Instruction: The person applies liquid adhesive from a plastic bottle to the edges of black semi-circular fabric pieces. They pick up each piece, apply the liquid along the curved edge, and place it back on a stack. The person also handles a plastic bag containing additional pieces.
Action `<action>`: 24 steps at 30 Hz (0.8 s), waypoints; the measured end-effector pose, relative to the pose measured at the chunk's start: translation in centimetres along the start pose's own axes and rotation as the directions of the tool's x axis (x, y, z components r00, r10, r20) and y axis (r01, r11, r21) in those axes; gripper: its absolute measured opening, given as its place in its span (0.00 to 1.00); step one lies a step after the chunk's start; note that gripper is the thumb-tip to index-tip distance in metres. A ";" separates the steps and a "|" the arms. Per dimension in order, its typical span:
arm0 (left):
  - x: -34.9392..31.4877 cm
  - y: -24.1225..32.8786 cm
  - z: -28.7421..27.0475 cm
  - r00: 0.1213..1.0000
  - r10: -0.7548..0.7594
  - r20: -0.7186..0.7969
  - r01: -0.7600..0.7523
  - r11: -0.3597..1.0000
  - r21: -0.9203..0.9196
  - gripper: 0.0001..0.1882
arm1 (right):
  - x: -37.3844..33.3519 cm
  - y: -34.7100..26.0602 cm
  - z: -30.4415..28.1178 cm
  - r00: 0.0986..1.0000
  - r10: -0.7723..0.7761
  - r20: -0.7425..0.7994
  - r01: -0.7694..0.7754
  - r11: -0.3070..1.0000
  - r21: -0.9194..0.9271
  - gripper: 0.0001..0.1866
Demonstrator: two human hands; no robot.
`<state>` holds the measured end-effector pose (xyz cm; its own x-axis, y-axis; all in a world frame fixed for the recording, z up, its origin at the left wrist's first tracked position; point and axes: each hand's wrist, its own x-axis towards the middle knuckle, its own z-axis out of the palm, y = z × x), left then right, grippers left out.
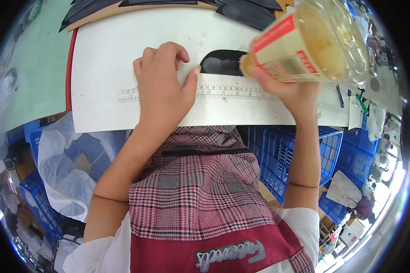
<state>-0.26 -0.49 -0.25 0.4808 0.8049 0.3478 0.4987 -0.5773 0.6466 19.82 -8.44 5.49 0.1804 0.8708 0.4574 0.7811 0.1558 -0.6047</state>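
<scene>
My left hand (161, 82) rests on a white work board (105, 54) with a printed ruler scale (223, 93) along its near part. Its fingers are curled and the thumb points at a black curved piece (223, 62) lying on the board; I see nothing held in it. My right hand (289, 88) grips a large clear plastic bottle (310, 41) with a red and white label and pale yellow liquid, raised and tilted close to the camera. The bottle hides the right part of the board.
Several black flat pieces (246, 11) lie at the board's far edge. A green mat (36, 68) lies left. Blue plastic crates (282, 159) stand below the table on the right, clear plastic bags (64, 168) over crates on the left. A cluttered bench (378, 91) runs along the right.
</scene>
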 end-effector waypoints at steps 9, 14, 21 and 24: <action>0.2 0.0 -0.5 1.000 0.020 0.012 -0.020 1.000 0.013 0.13 | -0.7 1.2 -6.6 0.955 0.207 -0.212 -0.206 0.978 0.028 0.18; 0.1 0.0 -0.4 1.000 -0.003 0.014 0.003 1.000 0.014 0.13 | 1.6 -0.5 1.1 0.983 0.154 -0.098 -0.128 0.965 0.228 0.20; 0.1 0.2 0.0 1.000 0.013 0.008 -0.013 1.000 -0.007 0.14 | 2.1 -1.3 2.9 0.993 0.091 0.079 -0.101 0.984 0.144 0.23; 0.1 0.4 -0.2 1.000 0.017 0.014 -0.017 1.000 0.007 0.14 | 0.9 0.6 0.9 0.985 0.171 0.006 -0.171 0.982 0.075 0.23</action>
<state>-0.18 -0.62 0.15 0.4995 0.7929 0.3489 0.4957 -0.5919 0.6355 19.95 -7.18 4.96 0.3075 0.8874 0.3435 0.6916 0.0396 -0.7212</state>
